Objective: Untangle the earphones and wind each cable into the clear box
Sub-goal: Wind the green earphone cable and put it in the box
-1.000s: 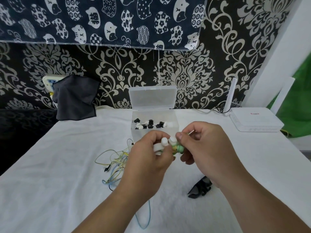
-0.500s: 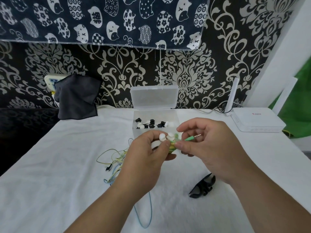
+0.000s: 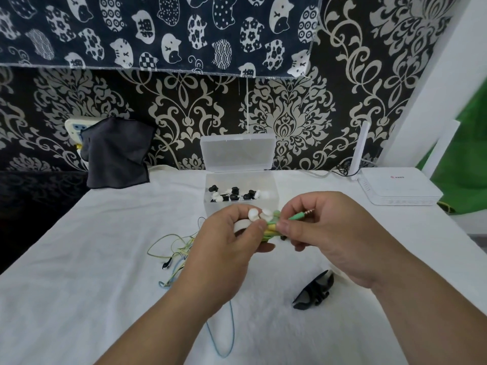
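Note:
Both hands meet just in front of the clear box (image 3: 274, 191), whose lid stands open and which holds black and white earbuds. My left hand (image 3: 226, 248) pinches a wound bundle of green earphone cable (image 3: 271, 229) with two white earbuds on top. My right hand (image 3: 324, 233) grips the same bundle from the right; its green jack plug (image 3: 303, 214) sticks out above the fingers. A tangle of yellow, green and blue cables (image 3: 176, 254) lies on the white cloth left of my left hand, and a blue loop (image 3: 224, 335) runs under my left forearm.
A black bundle (image 3: 313, 291) lies on the cloth under my right wrist. A white router (image 3: 398, 191) sits at the back right. A dark cloth (image 3: 116, 151) hangs over a wall socket at the back left. The patterned wall stands just behind the box.
The hands have turned the green bundle; the jack plug now points out to the right above my right fingers, and the white earbuds show on top.

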